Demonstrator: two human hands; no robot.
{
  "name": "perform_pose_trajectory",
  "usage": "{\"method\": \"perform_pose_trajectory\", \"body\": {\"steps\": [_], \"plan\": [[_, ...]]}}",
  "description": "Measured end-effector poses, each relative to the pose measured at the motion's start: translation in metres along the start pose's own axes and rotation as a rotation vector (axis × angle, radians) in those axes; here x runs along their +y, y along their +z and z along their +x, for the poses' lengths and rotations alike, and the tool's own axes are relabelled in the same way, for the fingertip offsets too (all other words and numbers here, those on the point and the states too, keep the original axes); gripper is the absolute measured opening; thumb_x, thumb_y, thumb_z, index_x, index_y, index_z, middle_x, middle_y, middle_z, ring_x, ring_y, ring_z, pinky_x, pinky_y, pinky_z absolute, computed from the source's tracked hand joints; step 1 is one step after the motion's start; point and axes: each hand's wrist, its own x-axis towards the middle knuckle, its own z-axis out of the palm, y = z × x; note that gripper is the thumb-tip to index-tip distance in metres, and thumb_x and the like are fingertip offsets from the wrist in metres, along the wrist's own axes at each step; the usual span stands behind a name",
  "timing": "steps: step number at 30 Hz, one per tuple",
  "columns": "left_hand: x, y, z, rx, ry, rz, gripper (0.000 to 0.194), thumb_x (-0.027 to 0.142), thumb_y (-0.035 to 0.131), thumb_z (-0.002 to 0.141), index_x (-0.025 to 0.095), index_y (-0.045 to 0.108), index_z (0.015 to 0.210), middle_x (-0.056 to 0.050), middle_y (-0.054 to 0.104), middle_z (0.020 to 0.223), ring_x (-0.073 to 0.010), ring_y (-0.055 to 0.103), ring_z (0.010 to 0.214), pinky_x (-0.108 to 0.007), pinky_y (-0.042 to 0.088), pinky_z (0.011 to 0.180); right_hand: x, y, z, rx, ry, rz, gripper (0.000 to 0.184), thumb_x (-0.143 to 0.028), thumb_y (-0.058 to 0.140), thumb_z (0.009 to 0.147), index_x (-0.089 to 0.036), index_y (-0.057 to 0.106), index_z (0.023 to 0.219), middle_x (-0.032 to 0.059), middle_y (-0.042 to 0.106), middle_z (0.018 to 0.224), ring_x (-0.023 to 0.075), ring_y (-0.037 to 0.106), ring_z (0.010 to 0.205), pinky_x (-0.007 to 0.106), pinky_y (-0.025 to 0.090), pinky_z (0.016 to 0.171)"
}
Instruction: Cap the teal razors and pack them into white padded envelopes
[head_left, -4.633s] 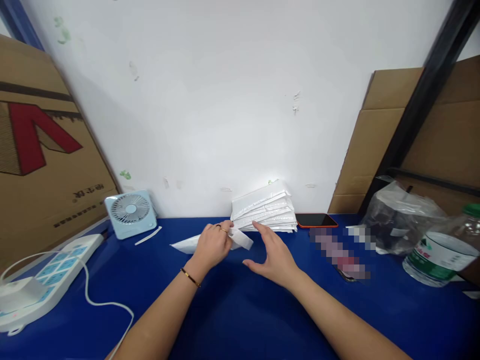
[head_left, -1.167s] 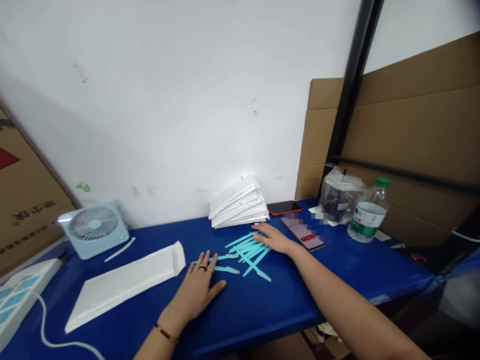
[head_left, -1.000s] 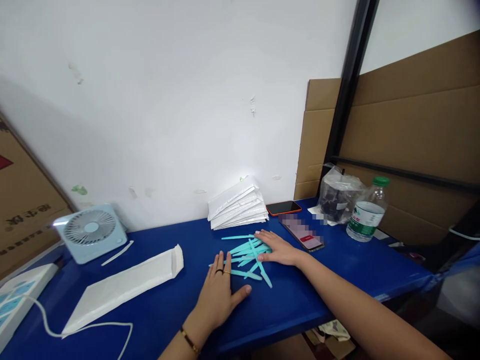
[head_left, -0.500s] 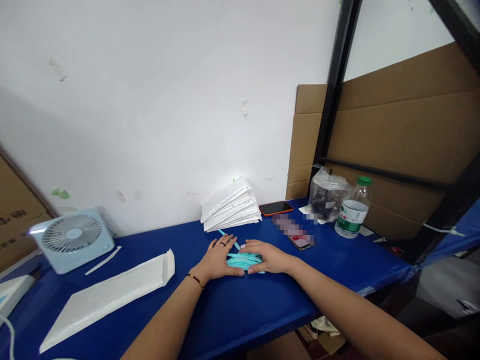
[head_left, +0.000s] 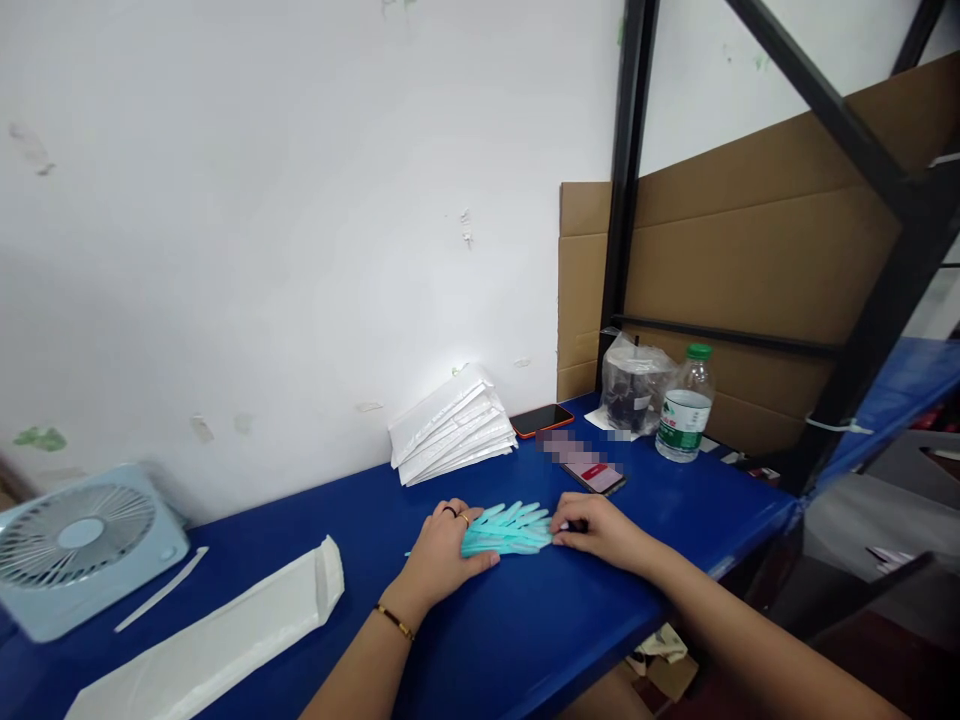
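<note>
A bunch of several teal plastic sticks (head_left: 508, 528) lies gathered side by side on the blue table (head_left: 525, 640). My left hand (head_left: 442, 545), with rings and a bracelet, is closed over their left ends. My right hand (head_left: 600, 530) presses its curled fingers against their right ends. A long white padded envelope (head_left: 217, 640) with its flap up lies to the left. A stack of white envelopes (head_left: 450, 432) leans against the wall behind the sticks.
A pale blue fan (head_left: 75, 545) stands at the far left with a white strip (head_left: 161, 590) beside it. Two phones (head_left: 541, 420) (head_left: 592, 470), a plastic bag (head_left: 634, 385) and a water bottle (head_left: 682, 405) sit at the right. The table edge drops off near right.
The scattered teal sticks have been swept together between both hands into one aligned bunch. My view has swung to the right and the table has shifted left in it.
</note>
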Motion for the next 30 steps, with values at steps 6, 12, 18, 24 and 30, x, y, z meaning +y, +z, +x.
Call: {"method": "perform_pose_trajectory", "body": {"steps": [6, 12, 18, 24, 30], "plan": [[0.007, 0.008, -0.005, 0.051, -0.057, 0.086, 0.068, 0.064, 0.048, 0.074, 0.026, 0.044, 0.130, -0.008, 0.044, 0.131, -0.0298, 0.034, 0.124, -0.045, 0.024, 0.101, -0.004, 0.025, 0.024, 0.196, 0.189, 0.173, 0.046, -0.038, 0.047, 0.083, -0.026, 0.047, 0.127, 0.0043, 0.047, 0.132, 0.0222, 0.041, 0.123, 0.037, 0.032, 0.102], [0.013, 0.008, -0.007, 0.081, -0.075, 0.119, 0.062, 0.064, 0.047, 0.074, 0.025, 0.051, 0.122, -0.008, 0.051, 0.122, -0.0283, 0.044, 0.113, -0.038, 0.040, 0.085, -0.023, 0.065, 0.053, 0.213, 0.369, 0.382, 0.046, -0.031, 0.035, 0.084, -0.020, 0.048, 0.127, 0.0055, 0.049, 0.132, 0.0198, 0.044, 0.121, 0.033, 0.033, 0.102], [0.012, 0.003, -0.009, 0.093, -0.098, 0.139, 0.077, 0.073, 0.050, 0.066, 0.022, 0.049, 0.125, -0.010, 0.055, 0.117, -0.0287, 0.051, 0.104, -0.039, 0.038, 0.088, -0.019, 0.062, 0.058, 0.137, 0.236, 0.404, 0.036, -0.032, 0.040, 0.082, -0.019, 0.059, 0.110, 0.0053, 0.064, 0.107, 0.0202, 0.059, 0.096, 0.031, 0.045, 0.084], [-0.018, -0.010, -0.006, 0.115, -0.244, -0.180, 0.042, 0.052, 0.043, 0.081, 0.019, 0.065, 0.094, -0.005, 0.064, 0.091, -0.0181, 0.058, 0.081, -0.025, 0.042, 0.069, 0.013, 0.026, 0.105, -0.045, -0.006, 0.029, 0.026, -0.034, 0.055, 0.076, -0.017, 0.069, 0.090, 0.0064, 0.066, 0.092, 0.0185, 0.057, 0.081, 0.029, 0.043, 0.074], [-0.042, -0.017, -0.010, -0.059, -0.298, -0.297, 0.037, 0.050, 0.058, 0.069, 0.018, 0.064, 0.086, 0.001, 0.062, 0.070, -0.0108, 0.053, 0.052, -0.020, 0.036, 0.049, 0.020, 0.035, 0.138, -0.320, -0.050, 0.066, 0.023, -0.034, 0.068, 0.063, -0.016, 0.071, 0.077, 0.0007, 0.064, 0.065, 0.0121, 0.054, 0.059, 0.021, 0.041, 0.055]]}}
